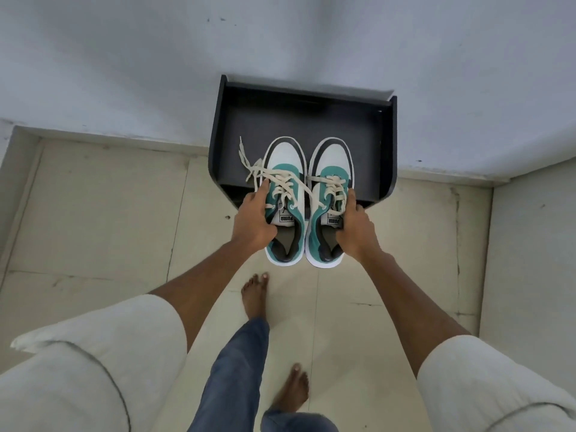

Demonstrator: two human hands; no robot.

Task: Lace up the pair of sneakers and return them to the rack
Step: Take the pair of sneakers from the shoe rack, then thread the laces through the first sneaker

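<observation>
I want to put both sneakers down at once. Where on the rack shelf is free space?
The rack shelf is bare behind the toes up to its back wall, and beside each side panel. It is crowded only at the front edge, where the left hand and right hand hold the sneakers.

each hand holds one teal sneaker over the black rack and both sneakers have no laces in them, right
Not quite. The head view shows cream laces threaded in both: the left sneaker in the left hand, the right sneaker in the right hand. The rest holds: one teal sneaker per hand, over the black rack.
</observation>
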